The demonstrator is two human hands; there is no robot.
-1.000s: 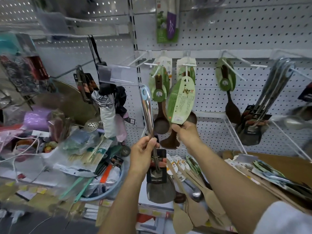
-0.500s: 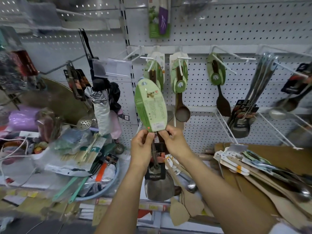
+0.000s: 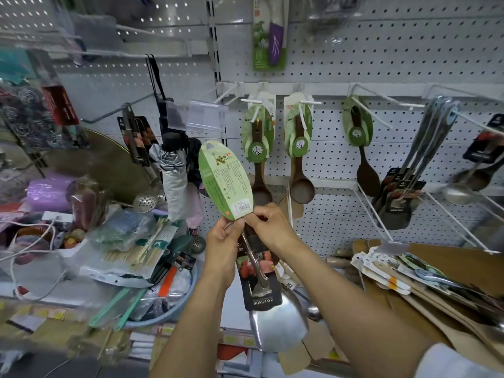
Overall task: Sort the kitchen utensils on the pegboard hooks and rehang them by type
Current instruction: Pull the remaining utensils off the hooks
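Now your left hand (image 3: 222,241) grips the steel spatula (image 3: 278,323), its long axis running blade-down to the right, while your right hand (image 3: 268,227) pinches the green card (image 3: 225,181), tilted up-left. Wooden spoons (image 3: 300,184) hang just behind on pegboard (image 3: 381,50) hooks; more spatulas (image 3: 401,203) hang right.

At the centre of the frame we hold a carded utensil (image 3: 225,184) upright in front of the pegboard (image 3: 395,50), our left hand (image 3: 222,246) and right hand (image 3: 268,227) meeting at its lower end. Below our hands a steel spatula (image 3: 278,323) hangs downward. Behind and to the right, carded wooden spoons (image 3: 259,148) hang on hooks, with steel ladles (image 3: 425,159) at the right edge. A heap of wooden utensils (image 3: 409,279) lies at lower right, a basin (image 3: 163,315) at lower left.
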